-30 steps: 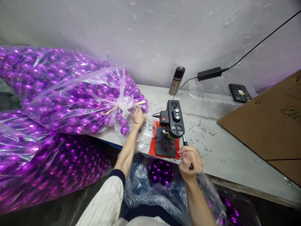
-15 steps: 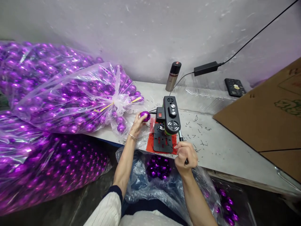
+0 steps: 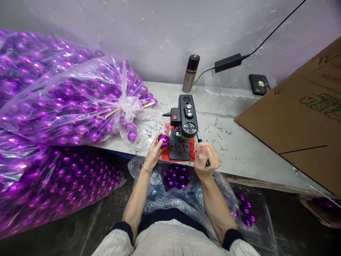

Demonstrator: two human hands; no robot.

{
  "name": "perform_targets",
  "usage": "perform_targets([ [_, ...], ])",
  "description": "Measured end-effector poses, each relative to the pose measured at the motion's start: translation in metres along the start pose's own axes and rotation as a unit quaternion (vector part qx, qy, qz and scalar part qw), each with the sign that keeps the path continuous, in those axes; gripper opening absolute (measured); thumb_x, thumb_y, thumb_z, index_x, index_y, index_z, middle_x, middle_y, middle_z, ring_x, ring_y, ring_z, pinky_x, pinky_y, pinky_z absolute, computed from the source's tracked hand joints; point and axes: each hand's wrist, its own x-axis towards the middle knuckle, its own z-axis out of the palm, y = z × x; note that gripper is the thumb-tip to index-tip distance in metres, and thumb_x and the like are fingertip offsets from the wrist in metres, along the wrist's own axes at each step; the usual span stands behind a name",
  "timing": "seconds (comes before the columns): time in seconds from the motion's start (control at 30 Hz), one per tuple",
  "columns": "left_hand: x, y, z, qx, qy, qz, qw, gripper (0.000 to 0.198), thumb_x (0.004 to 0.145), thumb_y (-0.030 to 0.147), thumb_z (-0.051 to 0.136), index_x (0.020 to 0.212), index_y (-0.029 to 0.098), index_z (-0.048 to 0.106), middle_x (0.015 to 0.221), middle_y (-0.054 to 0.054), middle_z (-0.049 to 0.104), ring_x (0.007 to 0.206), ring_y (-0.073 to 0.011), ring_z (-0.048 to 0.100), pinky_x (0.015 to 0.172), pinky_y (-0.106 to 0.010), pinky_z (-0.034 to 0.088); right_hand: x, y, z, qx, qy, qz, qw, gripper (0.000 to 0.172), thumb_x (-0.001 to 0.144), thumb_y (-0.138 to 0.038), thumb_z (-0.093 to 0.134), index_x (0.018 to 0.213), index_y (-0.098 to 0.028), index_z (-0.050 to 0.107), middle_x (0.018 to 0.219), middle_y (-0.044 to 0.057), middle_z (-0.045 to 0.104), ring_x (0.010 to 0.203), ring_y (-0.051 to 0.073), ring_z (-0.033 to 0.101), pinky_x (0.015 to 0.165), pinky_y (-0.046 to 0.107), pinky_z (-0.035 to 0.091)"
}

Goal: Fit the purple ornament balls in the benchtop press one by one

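Note:
My left hand [image 3: 154, 151] is closed on a shiny purple ball [image 3: 164, 140] and holds it just left of a small black bench press machine [image 3: 185, 129] that stands on a red mat [image 3: 167, 154] at the table's front edge. My right hand [image 3: 206, 160] is wrapped round the machine's lever handle [image 3: 199, 138] on its right side. Below the table edge, between my arms, an open plastic bag [image 3: 176, 176] holds several purple balls.
Large clear bags of purple balls [image 3: 69, 103] fill the left side, on the table and below it. A metal flask [image 3: 190, 68], a power adapter [image 3: 229, 62] and a black device [image 3: 259, 84] sit at the back. A cardboard sheet [image 3: 301, 113] covers the right. Small dark scraps litter the white table [image 3: 239, 153].
My left hand took a purple ball from the tied bag's mouth and brought it toward the machine's base. My right hand kept its grip on the lever handle.

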Motion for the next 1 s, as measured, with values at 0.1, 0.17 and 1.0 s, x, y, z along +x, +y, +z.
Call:
perform_targets([
  [0.1, -0.001, -0.019, 0.006, 0.121, 0.0, 0.043, 0.992, 0.069, 0.085, 0.047, 0.082, 0.144, 0.019, 0.058, 0.138, -0.013, 0.07, 0.127, -0.0267, 0.068, 0.113, -0.043, 0.053, 0.011, -0.006, 0.0, 0.004, 0.001, 0.016, 1.0, 0.033, 0.099, -0.011, 0.047, 0.068, -0.022, 0.048, 0.065, -0.002, 0.056, 0.061, 0.011, 0.055, 0.058, 0.028, 0.04],
  [0.17, -0.002, -0.029, 0.012, 0.203, 0.002, 0.085, 0.975, 0.067, 0.086, 0.049, 0.079, 0.142, 0.018, 0.06, 0.14, -0.013, 0.069, 0.132, -0.0283, 0.066, 0.119, -0.045, 0.048, 0.015, -0.008, 0.0, 0.006, 0.0, 0.023, 1.0, 0.033, 0.099, -0.012, 0.048, 0.068, -0.022, 0.048, 0.065, -0.002, 0.056, 0.061, 0.011, 0.054, 0.059, 0.028, 0.039],
  [1.0, 0.015, -0.068, 0.024, 0.467, -0.037, 0.352, 0.81, 0.068, 0.084, 0.054, 0.081, 0.14, 0.02, 0.06, 0.133, -0.016, 0.071, 0.125, -0.0327, 0.068, 0.108, -0.051, 0.052, -0.002, -0.002, -0.004, -0.018, -0.02, -0.018, 0.999, 0.027, 0.097, -0.012, 0.048, 0.072, -0.023, 0.051, 0.068, 0.0, 0.061, 0.062, 0.013, 0.058, 0.056, 0.027, 0.044],
])
